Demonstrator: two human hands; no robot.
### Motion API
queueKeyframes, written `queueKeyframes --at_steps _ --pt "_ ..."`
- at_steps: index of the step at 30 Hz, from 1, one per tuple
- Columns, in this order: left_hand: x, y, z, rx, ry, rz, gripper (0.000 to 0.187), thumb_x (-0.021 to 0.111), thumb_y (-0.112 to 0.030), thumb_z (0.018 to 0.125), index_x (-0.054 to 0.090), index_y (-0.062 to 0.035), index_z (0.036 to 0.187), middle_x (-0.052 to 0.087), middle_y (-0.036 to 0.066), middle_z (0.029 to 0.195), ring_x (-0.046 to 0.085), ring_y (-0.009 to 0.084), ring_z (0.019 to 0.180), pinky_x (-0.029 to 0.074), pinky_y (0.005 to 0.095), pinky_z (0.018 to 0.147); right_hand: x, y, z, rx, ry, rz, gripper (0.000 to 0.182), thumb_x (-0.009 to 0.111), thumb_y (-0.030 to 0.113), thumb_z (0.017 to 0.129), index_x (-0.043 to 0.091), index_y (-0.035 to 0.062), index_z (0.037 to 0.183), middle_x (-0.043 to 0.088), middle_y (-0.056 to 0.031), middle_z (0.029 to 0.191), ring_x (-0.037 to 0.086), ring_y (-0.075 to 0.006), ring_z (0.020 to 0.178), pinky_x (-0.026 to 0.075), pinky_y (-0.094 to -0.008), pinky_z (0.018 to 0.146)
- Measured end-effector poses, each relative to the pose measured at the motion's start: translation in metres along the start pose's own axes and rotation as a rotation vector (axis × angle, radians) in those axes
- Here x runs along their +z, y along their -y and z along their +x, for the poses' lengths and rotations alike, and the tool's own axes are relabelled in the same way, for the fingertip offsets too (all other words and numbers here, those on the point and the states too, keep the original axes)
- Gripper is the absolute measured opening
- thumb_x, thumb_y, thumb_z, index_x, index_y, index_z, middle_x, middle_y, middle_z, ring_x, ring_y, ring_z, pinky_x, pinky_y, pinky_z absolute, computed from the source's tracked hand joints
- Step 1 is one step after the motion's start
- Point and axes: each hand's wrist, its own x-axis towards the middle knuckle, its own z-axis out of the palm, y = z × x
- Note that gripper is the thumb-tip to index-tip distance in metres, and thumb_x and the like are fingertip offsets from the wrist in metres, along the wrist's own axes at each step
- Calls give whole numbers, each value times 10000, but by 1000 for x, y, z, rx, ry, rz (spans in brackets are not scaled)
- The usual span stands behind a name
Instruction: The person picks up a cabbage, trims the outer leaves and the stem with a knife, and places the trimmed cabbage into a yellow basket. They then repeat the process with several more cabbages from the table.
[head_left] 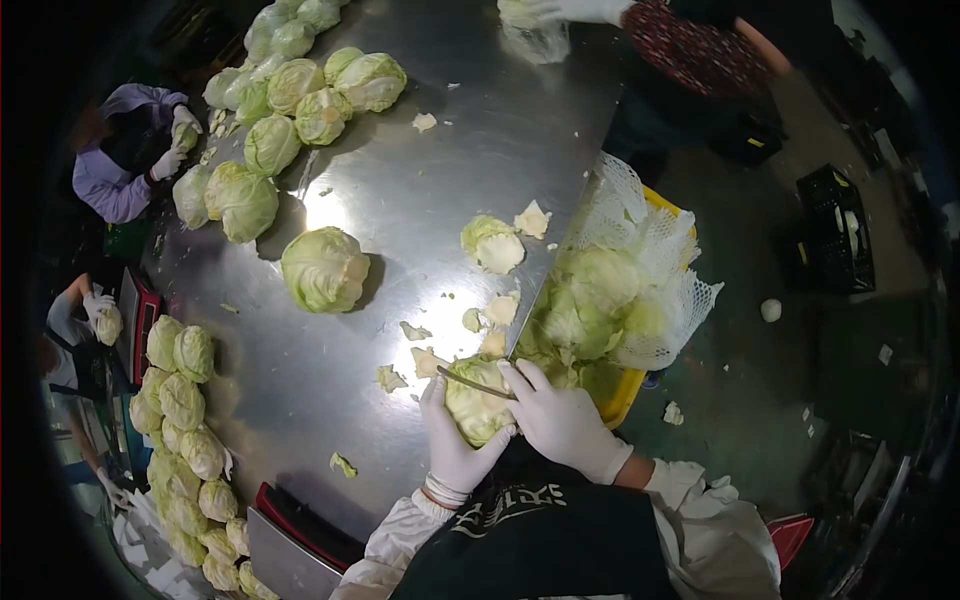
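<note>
A pale green cabbage (478,408) lies at the near edge of the metal table. My left hand (455,450), in a white glove, is wrapped round its left side. My right hand (553,418), also gloved, is closed on a knife (470,383) whose thin dark blade crosses the top of the cabbage. Cut stem pieces (427,362) and leaf scraps (390,378) lie beside and beyond it. A trimmed cabbage (493,244) rests farther up the table.
A yellow crate (627,398) with netting and leaves stands at the table's right edge. Cabbages (325,270) are grouped on the left and far left. Co-workers are at the left and top. Black crates (836,230) stand on the right-hand floor.
</note>
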Motion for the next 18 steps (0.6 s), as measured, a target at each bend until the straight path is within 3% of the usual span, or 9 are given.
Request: queueKeyframes --at_steps 7,9,11,18 --pt "6 -9 2 38 -47 71 1051 893 -246 721 263 87 1493 364 303 1426 411 455 1322 331 513 1149 1 -36 16 -197 -146 -29 376 598 226 939 585 30 1260 615 -98 972 655 -254 604 525 -373 515" --pt "5 -27 -5 318 77 290 1008 892 -215 718 300 67 1483 343 327 1470 393 476 1362 345 534 1138 -1 -68 31 -75 -94 -130 300 584 222 956 604 54 1203 627 -105 912 662 -286 632 534 -390 543" --pt "10 -22 -10 287 59 239 1017 905 -214 705 313 34 1495 329 322 1495 386 476 1384 345 541 1143 -2 -69 28 -67 -96 -82 243 562 210 975 613 71 1168 655 -116 899 675 -308 673 547 -406 583" --pt "-17 18 -26 268 135 -14 1045 951 -175 677 317 -51 1498 319 265 1532 376 422 1416 325 518 1186 16 -84 22 71 -128 121 314 505 242 1026 615 110 1288 702 -164 979 684 -371 801 551 -459 686"
